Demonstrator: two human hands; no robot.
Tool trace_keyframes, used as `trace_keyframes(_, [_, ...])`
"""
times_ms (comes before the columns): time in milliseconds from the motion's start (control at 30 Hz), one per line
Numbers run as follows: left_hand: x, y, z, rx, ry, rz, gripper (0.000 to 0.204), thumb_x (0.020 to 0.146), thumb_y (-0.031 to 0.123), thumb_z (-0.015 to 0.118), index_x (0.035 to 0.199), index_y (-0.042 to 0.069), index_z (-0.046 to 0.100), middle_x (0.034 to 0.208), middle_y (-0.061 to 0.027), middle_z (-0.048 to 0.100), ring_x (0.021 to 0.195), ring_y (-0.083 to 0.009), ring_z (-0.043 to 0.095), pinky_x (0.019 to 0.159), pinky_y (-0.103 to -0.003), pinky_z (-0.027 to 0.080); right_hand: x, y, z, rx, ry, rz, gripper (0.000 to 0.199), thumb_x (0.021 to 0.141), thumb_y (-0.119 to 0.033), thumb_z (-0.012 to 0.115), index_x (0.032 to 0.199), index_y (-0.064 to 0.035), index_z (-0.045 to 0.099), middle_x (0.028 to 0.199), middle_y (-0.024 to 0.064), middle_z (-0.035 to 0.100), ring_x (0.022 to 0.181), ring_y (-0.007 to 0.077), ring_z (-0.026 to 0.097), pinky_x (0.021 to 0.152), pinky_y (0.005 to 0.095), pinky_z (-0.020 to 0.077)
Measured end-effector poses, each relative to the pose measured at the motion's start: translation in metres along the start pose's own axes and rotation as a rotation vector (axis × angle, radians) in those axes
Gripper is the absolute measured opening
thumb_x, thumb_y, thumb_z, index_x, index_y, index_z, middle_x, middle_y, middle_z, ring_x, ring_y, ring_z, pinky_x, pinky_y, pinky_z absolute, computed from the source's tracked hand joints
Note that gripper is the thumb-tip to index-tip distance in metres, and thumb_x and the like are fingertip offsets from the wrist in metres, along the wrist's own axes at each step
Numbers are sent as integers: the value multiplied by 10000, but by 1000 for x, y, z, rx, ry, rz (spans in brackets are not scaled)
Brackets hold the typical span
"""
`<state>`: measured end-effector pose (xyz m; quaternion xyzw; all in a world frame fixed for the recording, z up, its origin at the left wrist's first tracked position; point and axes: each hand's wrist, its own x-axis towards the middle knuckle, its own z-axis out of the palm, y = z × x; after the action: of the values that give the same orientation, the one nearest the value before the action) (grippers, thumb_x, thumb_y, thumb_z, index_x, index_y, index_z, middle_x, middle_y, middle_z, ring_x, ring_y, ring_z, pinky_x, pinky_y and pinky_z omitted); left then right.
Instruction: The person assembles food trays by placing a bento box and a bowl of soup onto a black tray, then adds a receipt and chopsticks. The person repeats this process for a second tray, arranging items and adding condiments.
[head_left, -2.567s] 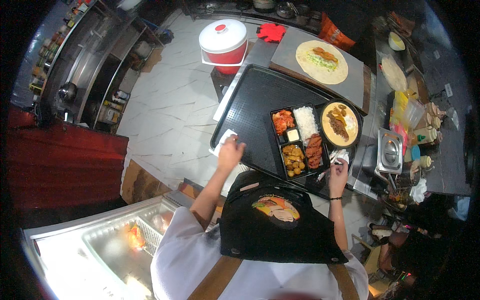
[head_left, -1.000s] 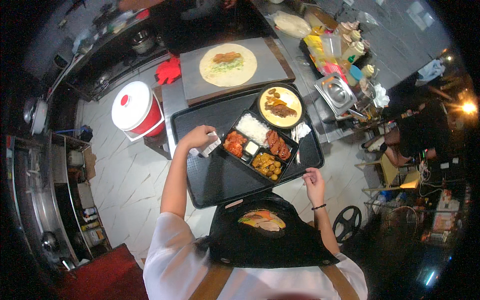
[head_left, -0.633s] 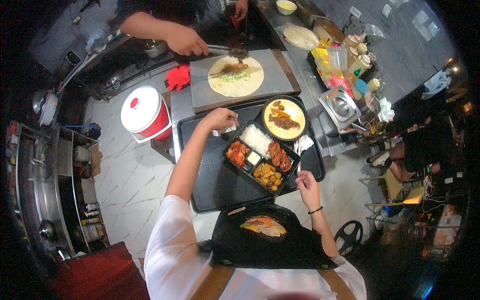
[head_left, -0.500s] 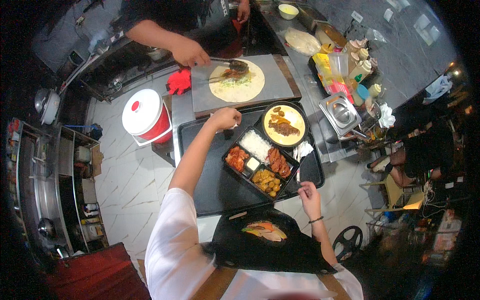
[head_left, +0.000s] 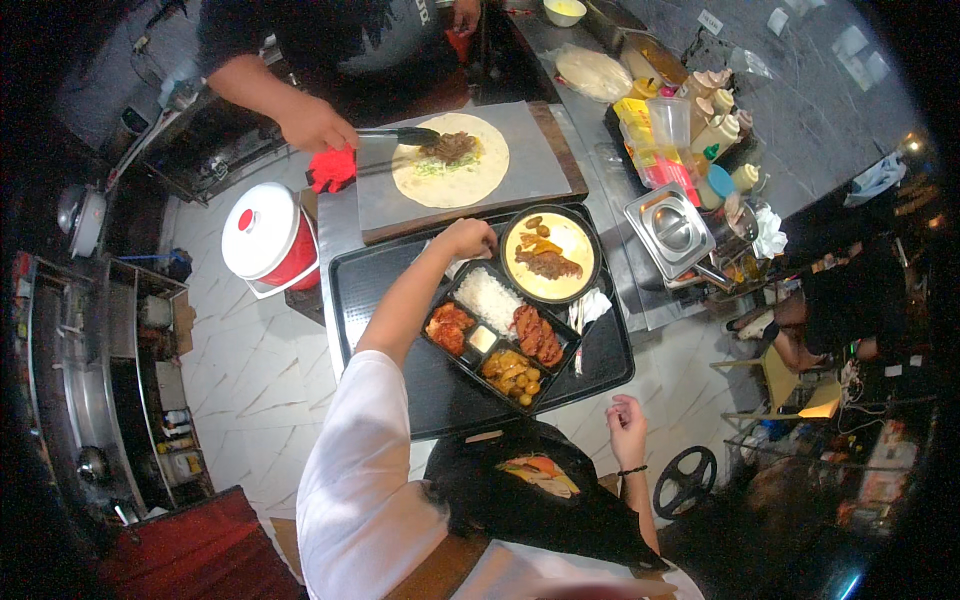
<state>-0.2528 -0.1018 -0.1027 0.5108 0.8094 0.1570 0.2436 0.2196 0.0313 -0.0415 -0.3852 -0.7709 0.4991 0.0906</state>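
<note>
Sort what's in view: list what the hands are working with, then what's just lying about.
In hand: left hand, black tray, compartment meal box, round bowl, right hand.
Lying about: red-and-white container, sauce bottles, steel tub.

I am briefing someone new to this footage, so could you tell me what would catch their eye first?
Mid-frame, a black compartment meal box sits on a black tray beside a round bowl; the left hand rests at the bowl's rim. Above, another person's hand holds tongs over an open tortilla.

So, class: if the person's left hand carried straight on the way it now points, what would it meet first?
Probably the wooden board under the grey sheet, just beyond the left hand; then the tortilla. Depth is unclear.
</note>
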Motion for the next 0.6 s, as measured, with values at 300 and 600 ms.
trace_keyframes(300, [9,3,-20,-61,128,-8,324,624,141,725,927,101,618,810,-74,643,781,-259,608,711,-369,467,13,0,0,-74,-32,36,227,804,-55,574,1024,-49,521,816,77,604,705,142,568,614,254,436])
trace_keyframes(600, [-167,-46,-88,-1085,606,-376,176,755,201,668,841,49,644,747,8,605,705,-96,538,623,-234,428,13,8,-3,5,-37,23,214,845,-65,548,1050,-39,493,757,18,542,645,76,508,577,205,423])
